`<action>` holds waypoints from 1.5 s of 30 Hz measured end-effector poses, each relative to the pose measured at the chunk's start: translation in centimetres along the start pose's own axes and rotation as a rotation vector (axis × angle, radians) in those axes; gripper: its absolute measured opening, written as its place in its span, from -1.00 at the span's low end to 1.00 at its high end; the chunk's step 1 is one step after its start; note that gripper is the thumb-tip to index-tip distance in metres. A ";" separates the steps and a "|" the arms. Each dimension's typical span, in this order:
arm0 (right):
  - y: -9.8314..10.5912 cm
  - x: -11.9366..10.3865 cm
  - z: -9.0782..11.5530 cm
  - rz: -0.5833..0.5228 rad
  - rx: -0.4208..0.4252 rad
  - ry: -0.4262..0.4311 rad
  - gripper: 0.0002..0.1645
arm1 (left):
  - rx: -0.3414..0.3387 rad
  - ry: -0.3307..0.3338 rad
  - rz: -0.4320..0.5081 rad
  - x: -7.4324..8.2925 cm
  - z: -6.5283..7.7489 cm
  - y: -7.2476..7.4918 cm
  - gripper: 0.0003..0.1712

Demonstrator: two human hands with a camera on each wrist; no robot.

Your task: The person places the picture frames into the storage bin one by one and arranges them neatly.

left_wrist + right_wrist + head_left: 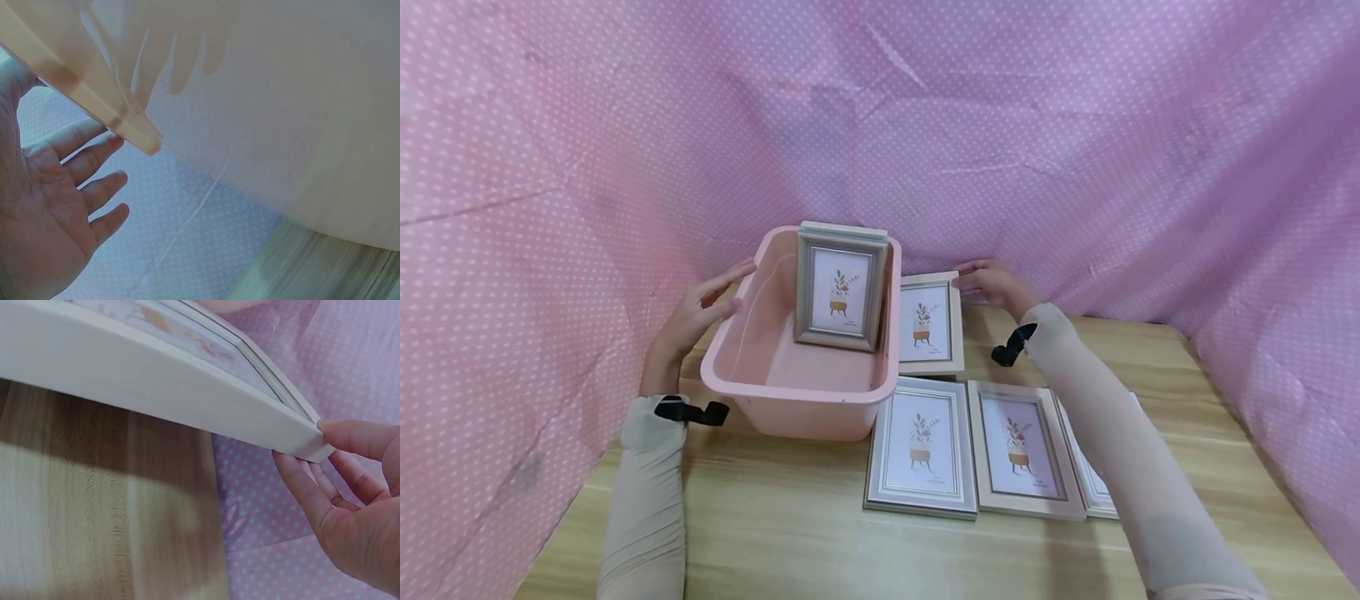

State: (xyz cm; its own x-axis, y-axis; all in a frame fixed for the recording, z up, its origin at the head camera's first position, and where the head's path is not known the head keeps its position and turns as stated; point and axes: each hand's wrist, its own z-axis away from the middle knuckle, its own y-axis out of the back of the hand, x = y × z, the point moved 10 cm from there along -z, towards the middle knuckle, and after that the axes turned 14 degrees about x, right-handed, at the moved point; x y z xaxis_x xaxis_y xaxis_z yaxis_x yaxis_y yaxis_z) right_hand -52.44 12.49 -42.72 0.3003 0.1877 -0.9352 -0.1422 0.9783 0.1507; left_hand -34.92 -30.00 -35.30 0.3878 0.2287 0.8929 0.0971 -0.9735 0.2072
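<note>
My right hand (996, 285) pinches the far right corner of a cream picture frame (957, 333), with the thumb on its front and fingers (306, 487) beneath. That frame stands tilted at the right side of a pink plastic basin (812, 396), which hides its left edge. At the basin's left rim is my left hand (692, 317), its fingers (94, 156) nearly straight and touching the rim from outside. Inside the basin, a grey-gold picture frame (877, 292) leans upright, with the pale top edge of another frame (842, 227) showing behind it.
On the wooden table (760, 533), a silvery-white picture frame (921, 500) and a cream one (1037, 504) lie face up before the basin. A further white frame (1101, 500) is partly under the right forearm. A pink dotted cloth (1000, 150) hangs behind and beside the table.
</note>
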 end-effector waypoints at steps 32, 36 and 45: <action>0.8 -5.6 7.3 0.044 0.023 0.184 -0.47 | -0.009 -0.009 -0.030 0.2 0.3 0.1 -0.42; 1.4 -6.3 8.2 0.056 0.051 0.225 -0.56 | -0.011 -0.010 -0.026 0.3 0.3 0.1 -0.42; 3.0 -7.7 10.3 0.061 0.092 0.298 -0.56 | -0.009 -0.009 -0.003 0.1 0.2 0.1 -0.42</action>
State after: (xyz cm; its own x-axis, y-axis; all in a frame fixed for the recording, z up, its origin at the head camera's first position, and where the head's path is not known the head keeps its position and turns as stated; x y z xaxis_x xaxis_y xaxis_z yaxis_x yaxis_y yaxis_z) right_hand -45.42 14.88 -31.78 0.0020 0.2253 -0.9743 -0.0612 0.9725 0.2248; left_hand -34.72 -30.07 -35.28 0.3953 0.2314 0.8889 0.0902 -0.9729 0.2131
